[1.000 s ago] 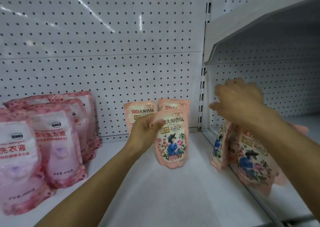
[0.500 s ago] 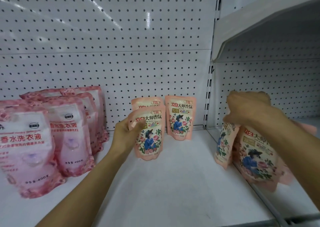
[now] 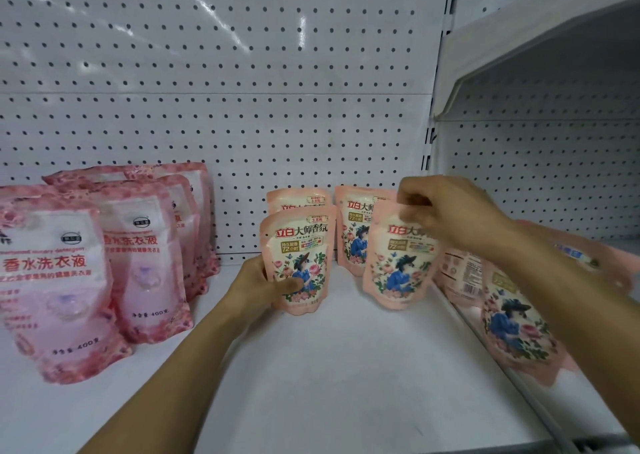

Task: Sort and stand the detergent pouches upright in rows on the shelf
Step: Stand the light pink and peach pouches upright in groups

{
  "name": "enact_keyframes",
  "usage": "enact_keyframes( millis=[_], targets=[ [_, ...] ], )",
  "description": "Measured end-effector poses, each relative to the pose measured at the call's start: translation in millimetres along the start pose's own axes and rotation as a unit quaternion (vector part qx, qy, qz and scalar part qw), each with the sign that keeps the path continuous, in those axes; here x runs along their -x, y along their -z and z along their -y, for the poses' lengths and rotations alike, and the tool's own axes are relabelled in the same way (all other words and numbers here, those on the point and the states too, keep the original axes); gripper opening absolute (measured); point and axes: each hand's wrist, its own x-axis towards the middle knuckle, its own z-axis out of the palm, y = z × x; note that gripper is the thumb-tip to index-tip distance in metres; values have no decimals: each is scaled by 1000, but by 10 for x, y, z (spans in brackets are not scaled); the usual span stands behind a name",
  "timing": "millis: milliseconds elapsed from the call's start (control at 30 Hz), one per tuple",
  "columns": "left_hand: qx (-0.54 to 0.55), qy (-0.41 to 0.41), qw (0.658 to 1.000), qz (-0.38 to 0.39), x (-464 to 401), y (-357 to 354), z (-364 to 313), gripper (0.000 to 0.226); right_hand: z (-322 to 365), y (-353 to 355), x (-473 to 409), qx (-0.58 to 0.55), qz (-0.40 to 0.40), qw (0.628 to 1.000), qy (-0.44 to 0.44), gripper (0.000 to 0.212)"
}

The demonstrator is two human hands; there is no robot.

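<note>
Pink pouch (image 3: pixel 300 263) gripped low by left hand (image 3: pixel 258 289), right hand (image 3: pixel 446 211) pinching 2nd pouch (image 3: pixel 394 266) top, both upright

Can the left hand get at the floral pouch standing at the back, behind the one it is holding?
Probably not directly. The left hand grips the front floral pouch, which stands right in front of the back pouch and covers all but its top; reaching over looks possible.

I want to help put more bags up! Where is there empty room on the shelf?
The shelf is bare in front, nearer than the small peach pouches. A bare strip also lies between them and the big pink pouches. The right side is crowded with loose pouches.
</note>
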Motion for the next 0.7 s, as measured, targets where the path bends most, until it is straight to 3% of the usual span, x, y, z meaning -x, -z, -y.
enact_keyframes(
  millis=[33, 100, 200, 267, 333, 400, 467, 700],
  targets=[
    [-4, -5, 1000, -2, 5, 3, -1, 38, 23, -92, 0, -42, 8, 999, -3, 10],
    [-20, -13, 1000, -5, 15, 18, 4, 37, 49, -292, 23, -103, -55, 993, -14, 11],
    [-57, -8, 998, 20, 28, 66, 30, 44, 90, -568, 158, -224, -180, 953, -96, 78],
    [-89, -2, 995, 43, 22, 90, 62, 46, 105, -790, 266, -356, -148, 901, -197, 101],
    [-110, -3, 993, 37, 0, 95, 100, 43, 44, -1039, 323, -419, -70, 870, -251, 84],
    [-123, -14, 992, 8, -39, 71, 147, 41, -48, -1193, 302, -408, -26, 872, -270, 55],
    [-119, -24, 992, -19, -90, 20, 185, 41, -149, -1259, 212, -406, -13, 871, -277, 40],
    [-98, -22, 991, -86, -315, -119, 221, 41, -288, -1387, -131, -382, -45, 877, -288, 35]
  ],
)
